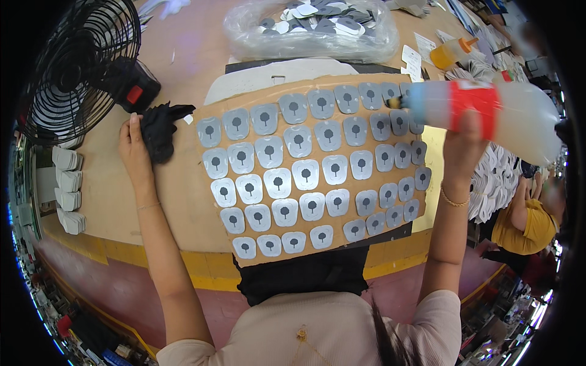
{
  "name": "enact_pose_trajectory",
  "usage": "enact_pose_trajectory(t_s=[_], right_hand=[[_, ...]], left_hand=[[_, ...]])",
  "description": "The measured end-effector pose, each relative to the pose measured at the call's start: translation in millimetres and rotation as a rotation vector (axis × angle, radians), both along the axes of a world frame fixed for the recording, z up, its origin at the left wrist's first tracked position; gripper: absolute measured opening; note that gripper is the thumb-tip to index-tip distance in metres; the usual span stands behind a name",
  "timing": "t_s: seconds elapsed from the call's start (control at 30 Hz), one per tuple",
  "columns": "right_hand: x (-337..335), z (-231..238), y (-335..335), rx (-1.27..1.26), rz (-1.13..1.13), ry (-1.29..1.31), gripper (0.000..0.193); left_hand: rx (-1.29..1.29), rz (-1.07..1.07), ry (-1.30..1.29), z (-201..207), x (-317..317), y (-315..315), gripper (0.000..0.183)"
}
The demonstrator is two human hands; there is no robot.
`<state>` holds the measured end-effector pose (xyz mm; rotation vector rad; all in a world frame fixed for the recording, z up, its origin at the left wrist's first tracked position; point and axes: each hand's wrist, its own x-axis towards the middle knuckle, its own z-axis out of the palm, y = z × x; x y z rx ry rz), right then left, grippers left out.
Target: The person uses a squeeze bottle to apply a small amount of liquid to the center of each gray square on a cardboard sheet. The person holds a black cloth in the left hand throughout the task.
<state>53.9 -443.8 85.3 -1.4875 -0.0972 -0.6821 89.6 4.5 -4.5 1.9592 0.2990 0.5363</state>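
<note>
A brown cardboard sheet (259,183) lies before me, covered with rows of grey rounded patches (305,175), each bearing a dark tree shape. Some patches look shiny and wet. My right hand (465,143) grips a large translucent squeeze bottle (519,119) wrapped with a red band. The bottle is tipped nearly level, its light-blue neck and dark nozzle pointing left over the sheet's upper right patches. Left of the sheet, my left hand (135,143) is closed at the edge of a crumpled black cloth (160,135); its thumb is mostly hidden.
A black fan (73,70) stands at the far left, above stacked white pieces (68,183). A clear plastic bag (244,30) of loose patches lies at the back. An orange-capped bottle (445,55) and white pieces (493,177) are at right. A person in yellow (525,222) works nearby.
</note>
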Motion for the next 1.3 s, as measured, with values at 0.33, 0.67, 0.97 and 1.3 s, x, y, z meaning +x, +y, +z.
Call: enact_pose_trajectory(t_s=[0.33, 0.67, 0.97, 1.3], right_hand=[[-8, 88, -37, 0.578, 0.561, -0.308, 0.059], [9, 17, -1, -0.472, -0.134, 0.028, 0.033], [24, 14, 7, -0.567, -0.058, -0.015, 0.036], [21, 11, -4, -0.510, -0.117, 0.014, 0.037]], left_hand=[[-0.052, -0.003, 0.020, 1, 1, -3, 0.037], [-0.103, 0.006, 0.030, 1, 0, -4, 0.037], [-0.067, -0.018, 0.010, -4, 1, 2, 0.036], [-0.099, -0.003, 0.016, 2, -1, -6, 0.036]])
